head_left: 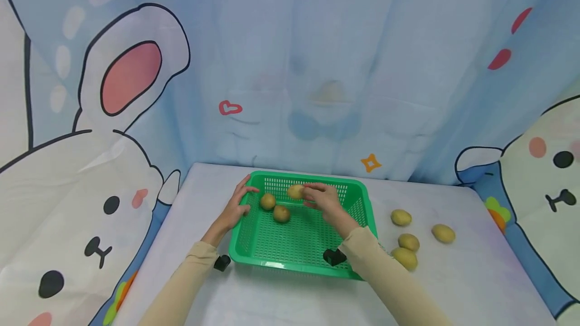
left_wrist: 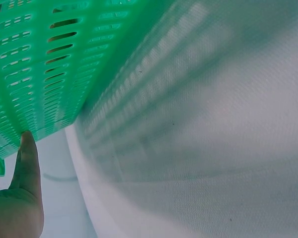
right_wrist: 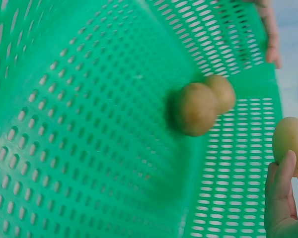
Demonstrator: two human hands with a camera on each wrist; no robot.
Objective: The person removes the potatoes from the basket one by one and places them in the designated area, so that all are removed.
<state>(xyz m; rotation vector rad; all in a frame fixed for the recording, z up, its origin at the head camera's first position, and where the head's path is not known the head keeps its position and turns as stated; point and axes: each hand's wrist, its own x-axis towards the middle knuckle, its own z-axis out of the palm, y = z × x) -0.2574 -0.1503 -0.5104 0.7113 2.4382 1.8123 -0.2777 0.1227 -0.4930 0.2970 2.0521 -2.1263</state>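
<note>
A green plastic basket (head_left: 290,258) with slotted walls stands on the table. My left hand (head_left: 233,209) grips its rim at the far left corner, with one finger (left_wrist: 29,163) lying along the outside wall. My right hand (head_left: 323,199) pinches a yellow potato (head_left: 296,191) between thumb and fingertips, above the basket near its back wall. In the right wrist view this held potato (right_wrist: 292,145) shows at the right edge. Two more potatoes (head_left: 268,201) (head_left: 281,214) lie together on the basket floor at the left; they appear beside each other in the right wrist view too.
Several loose potatoes (head_left: 409,242) lie on the white-covered table (head_left: 466,275) to the right of the basket, near my right forearm. Behind the table hangs a blue curtain (head_left: 254,64) with cartoon animals, reaching round both sides.
</note>
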